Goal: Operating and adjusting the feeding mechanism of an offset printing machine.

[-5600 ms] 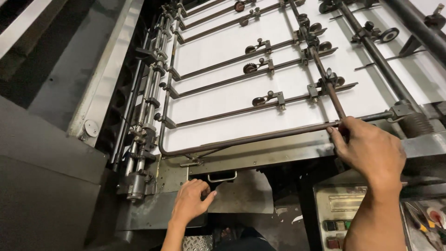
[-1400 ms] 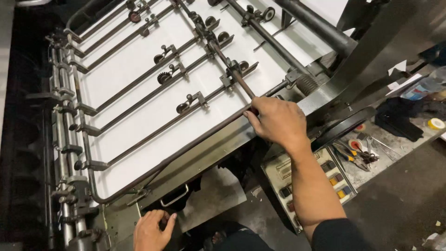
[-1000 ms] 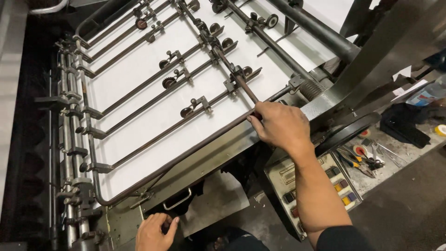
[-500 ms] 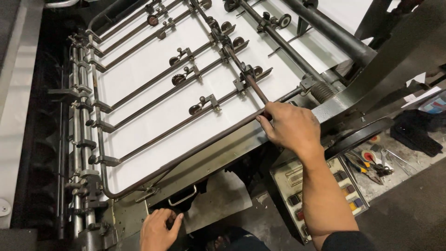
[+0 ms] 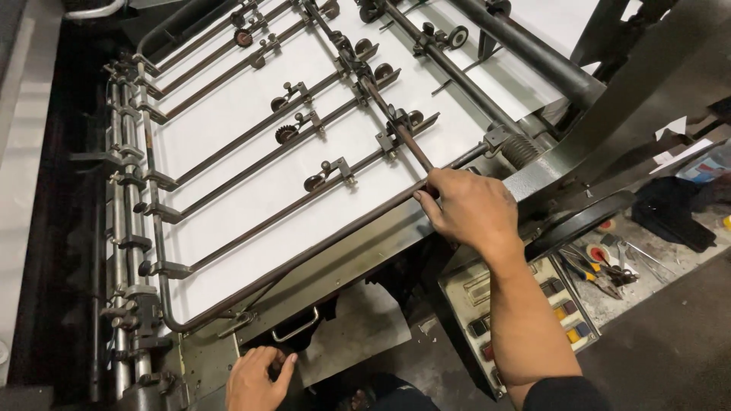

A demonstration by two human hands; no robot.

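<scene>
**Steel frame bar held at feed board edge**

Dark steel round frame bar (image 5: 335, 236) runs along the near edge of the white paper sheet (image 5: 251, 152). Right hand (image 5: 468, 209) closed around it, frame apparently still down. Left hand (image 5: 255, 377) rests, fingers curled, below the metal pull handle (image 5: 295, 329); grasp unclear.

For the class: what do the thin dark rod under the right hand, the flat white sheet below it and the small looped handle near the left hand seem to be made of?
The thin dark rod gripped by the right hand looks like bare steel, dull brownish, perhaps oiled or rusted. The flat white sheet looks like matte paper: thin, even, no glare. The small looped handle by the left hand looks like bright metal, from its glint.
</scene>
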